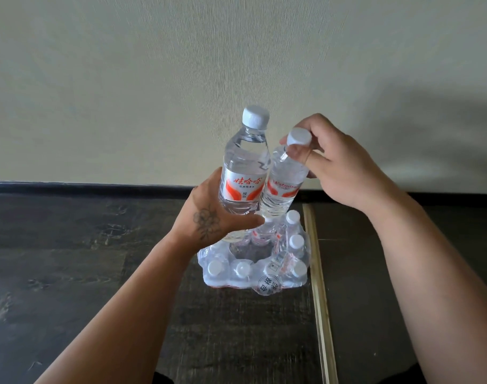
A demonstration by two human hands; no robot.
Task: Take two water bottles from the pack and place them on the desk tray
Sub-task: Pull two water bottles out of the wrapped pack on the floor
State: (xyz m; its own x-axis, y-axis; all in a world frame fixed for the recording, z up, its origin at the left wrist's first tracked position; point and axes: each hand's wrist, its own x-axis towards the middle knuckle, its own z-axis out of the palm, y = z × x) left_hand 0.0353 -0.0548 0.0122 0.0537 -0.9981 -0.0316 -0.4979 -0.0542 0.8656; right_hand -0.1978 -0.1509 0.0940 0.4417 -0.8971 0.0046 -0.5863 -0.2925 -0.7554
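Left hand point(209, 217) wraps the lower body of one water bottle point(243, 167), held nearly upright, white cap on top; its fingers are hidden behind the bottle, only the thumb shows across the front. Right hand point(339, 167) pinches the cap of a second bottle point(282, 187), which tilts so its base leans toward the left hand. The two bottles touch side to side between the hands, both lifted clear. Directly below the hands sits the pack point(256, 261) on the dark wood floor point(70, 259), shrink-wrap torn open in the middle, several white caps showing around the gap. The far row of the pack is covered by the left hand and the held bottles, so the count is unclear. Labels are partly legible, red on white. Both forearms run out of view at the bottom edge. Pale wall point(153, 65) beyond the hands.
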